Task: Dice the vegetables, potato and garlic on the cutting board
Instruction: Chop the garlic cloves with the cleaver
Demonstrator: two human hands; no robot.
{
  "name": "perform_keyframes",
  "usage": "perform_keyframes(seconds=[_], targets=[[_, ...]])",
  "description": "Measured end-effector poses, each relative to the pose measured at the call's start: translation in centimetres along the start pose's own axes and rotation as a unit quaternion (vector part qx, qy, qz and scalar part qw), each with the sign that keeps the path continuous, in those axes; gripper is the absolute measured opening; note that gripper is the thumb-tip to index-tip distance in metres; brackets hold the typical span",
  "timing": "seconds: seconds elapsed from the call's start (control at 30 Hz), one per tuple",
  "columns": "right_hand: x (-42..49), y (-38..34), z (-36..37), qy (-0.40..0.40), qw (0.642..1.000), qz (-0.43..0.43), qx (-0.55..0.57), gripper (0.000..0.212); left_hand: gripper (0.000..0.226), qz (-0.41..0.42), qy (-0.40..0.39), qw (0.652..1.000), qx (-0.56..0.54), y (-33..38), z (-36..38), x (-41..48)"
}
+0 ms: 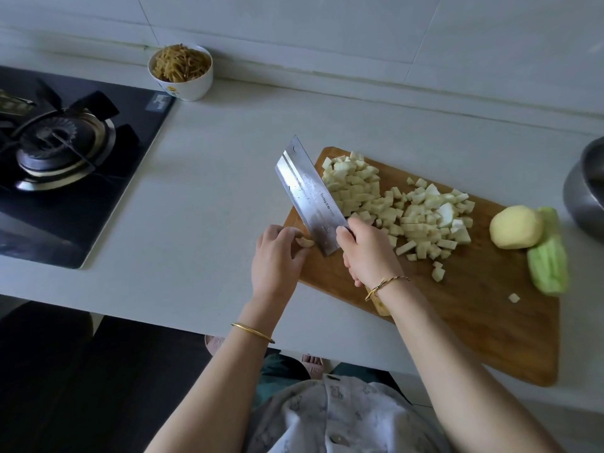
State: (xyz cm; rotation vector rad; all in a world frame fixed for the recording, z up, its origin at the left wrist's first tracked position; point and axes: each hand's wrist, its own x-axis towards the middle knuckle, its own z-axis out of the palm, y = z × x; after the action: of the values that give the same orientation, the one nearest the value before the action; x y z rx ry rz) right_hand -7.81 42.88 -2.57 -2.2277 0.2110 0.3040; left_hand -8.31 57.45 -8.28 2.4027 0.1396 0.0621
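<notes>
While a garlic clove is being pinched in the curled fingers of the left hand at the left corner of the cutting board, the cleaver is being gripped by the right hand, blade just beside the clove; the potato is lying at the right end.

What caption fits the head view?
Cleaver in right hand meets garlic pinched by left hand, beside diced pieces and potato.

diced pale cubes heaped on cutting board | peeled potato touching green vegetable, right edge | garlic clove, left edge
</notes>
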Motion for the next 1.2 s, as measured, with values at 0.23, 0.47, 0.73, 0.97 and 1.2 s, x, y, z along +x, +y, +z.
perform_keyframes(seconds=[0.23, 0.47, 0.73, 0.97, 1.2], targets=[[-0.1, 0.3, 0.3, 0.023, 0.999, -0.013, -0.019, 0.030, 0.008, 0.027, -0.001, 1.000, 0.015, -0.1, 0.4, 0.2], [0.0, 0.1, 0.3, 0.012, 0.998, -0.011, -0.053, 0.032, 0.002, 0.044, 0.009, 0.999, -0.011, -0.3, 1.0, 0.3], [0.7, -2.0, 1.2, -0.014, 0.991, -0.020, -0.133, 0.036, 0.011, 0.061, 0.037, 0.996, -0.045, -0.3, 1.1, 0.0], [0.7, -1.4, 1.4, 0.021, 0.997, -0.004, -0.075, 0.030, 0.012, 0.047, 0.039, 0.996, -0.066, -0.8, 1.1, -0.1], [-0.1, -0.9, 0.7, 0.043, 0.995, -0.032, -0.085, 0.035, 0.012, 0.048, 0.040, 0.996, -0.067, -0.7, 1.2, 0.1]])
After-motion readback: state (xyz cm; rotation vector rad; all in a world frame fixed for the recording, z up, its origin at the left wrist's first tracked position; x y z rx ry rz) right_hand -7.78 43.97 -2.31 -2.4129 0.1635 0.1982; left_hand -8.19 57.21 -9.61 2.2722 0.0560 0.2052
